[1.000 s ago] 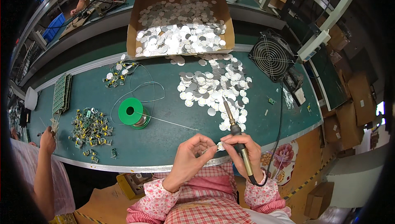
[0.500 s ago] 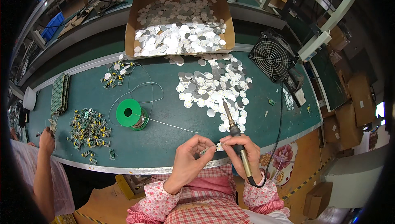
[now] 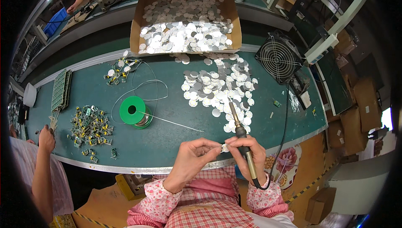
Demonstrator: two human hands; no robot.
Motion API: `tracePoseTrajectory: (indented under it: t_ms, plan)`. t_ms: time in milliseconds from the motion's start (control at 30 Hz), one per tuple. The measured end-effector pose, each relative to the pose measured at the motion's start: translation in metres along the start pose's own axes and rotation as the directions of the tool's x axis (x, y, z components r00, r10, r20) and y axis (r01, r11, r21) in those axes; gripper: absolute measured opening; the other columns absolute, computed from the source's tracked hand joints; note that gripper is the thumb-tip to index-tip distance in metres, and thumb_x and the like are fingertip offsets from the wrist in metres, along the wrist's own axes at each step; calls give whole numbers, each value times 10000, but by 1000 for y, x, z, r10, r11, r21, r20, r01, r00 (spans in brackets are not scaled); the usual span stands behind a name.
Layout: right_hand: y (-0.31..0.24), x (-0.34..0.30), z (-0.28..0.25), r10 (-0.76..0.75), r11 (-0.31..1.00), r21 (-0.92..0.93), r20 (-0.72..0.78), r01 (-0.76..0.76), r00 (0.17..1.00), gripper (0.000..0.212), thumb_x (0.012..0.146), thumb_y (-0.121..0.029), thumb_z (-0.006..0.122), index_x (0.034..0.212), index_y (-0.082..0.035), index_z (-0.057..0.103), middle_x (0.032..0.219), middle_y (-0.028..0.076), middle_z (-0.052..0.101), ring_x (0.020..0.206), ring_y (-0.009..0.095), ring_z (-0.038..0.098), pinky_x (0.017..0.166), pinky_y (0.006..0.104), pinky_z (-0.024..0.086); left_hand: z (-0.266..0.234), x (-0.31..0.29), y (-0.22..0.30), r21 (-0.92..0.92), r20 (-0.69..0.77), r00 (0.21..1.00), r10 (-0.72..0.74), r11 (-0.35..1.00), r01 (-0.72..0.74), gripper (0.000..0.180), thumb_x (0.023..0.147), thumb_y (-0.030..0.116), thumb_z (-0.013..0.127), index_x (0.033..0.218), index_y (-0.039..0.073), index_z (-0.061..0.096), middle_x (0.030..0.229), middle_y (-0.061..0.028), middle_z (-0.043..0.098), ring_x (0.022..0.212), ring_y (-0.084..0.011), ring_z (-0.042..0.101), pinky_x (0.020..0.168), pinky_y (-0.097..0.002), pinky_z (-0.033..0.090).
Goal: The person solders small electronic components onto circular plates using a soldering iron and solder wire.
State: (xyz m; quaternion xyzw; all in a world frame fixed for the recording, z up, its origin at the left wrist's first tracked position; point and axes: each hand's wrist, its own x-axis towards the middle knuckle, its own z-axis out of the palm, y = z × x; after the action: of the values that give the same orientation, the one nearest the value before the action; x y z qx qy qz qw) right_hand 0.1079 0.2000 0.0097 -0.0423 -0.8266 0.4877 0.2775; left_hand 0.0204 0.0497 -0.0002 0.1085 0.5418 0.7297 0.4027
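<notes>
Small round disc [image 3: 225,148], pale, one; located in the grip itself, between the fingertips of both hands. Left hand [image 3: 189,159]: thumb and forefinger closed in a pinch at the disc's left side; anything else within the curled fingers is hidden. Right hand [image 3: 252,154]: wrapped around a soldering iron [image 3: 251,166], with thumb and forefinger meeting at the disc's right side. Handling, as judged: disc very light, thin and probably fairly stiff, smooth enough to slide off a fingertip, liable to bend or scuff if squeezed; best taken by opposite edges, faces left clear. Iron: rigid, moderately light, slim; to be held only by the handle behind the dark collar, the metal shaft presumably hot; its black cord [image 3: 286,115] may tug from the rear end. Iron tip: beyond the grip, pointing away over loose discs [image 3: 217,86], silver and grey, overlapping, likely slippery on one another. Solder spool [image 3: 131,110], green-flanged: left of and beyond the grip, its wire end just beyond the left hand; wire soft and easily bent. Small circuit boards [image 3: 90,128], heaped: well left of the grip; light, probably fragile, best lifted by board edges.
</notes>
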Motion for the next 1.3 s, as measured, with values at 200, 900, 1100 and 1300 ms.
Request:
tracePoseTrajectory:
  t_ms: [200,900,1100,1300]
  plan:
    - [-10,7,0,-71,991,-122,-92,60,993,233,874,-96,621,1093,-23,584,804,88,614,718,199,588,640,309,462,-6,6,2,-115,-56,998,-5,993,-1,122,844,47,670,942,-27,668,837,-68,672,730,-92,600,652,-217,481]
    - [-34,-2,-13,-200,978,-47,37,202,979,129,763,-59,609,863,22,608,566,60,582,401,121,451,385,265,361,-14,7,16,-233,-202,977,64,966,-111,132,829,63,686,921,-28,659,841,-85,666,713,-99,585,659,-225,462]
    - [-35,0,-8,-176,983,-49,25,177,984,118,789,-69,616,876,10,607,589,60,597,411,132,466,395,272,376,-13,8,17,-251,-205,976,69,960,-120,126,826,59,686,912,-29,658,847,-85,668,723,-100,591,657,-226,469]
    - [-37,0,-4,-147,985,-86,60,152,987,116,796,-76,618,876,6,608,594,66,602,408,138,467,396,272,381,-15,4,17,-215,-226,970,84,967,-134,131,821,60,691,911,-29,658,832,-78,668,707,-96,592,652,-223,471]
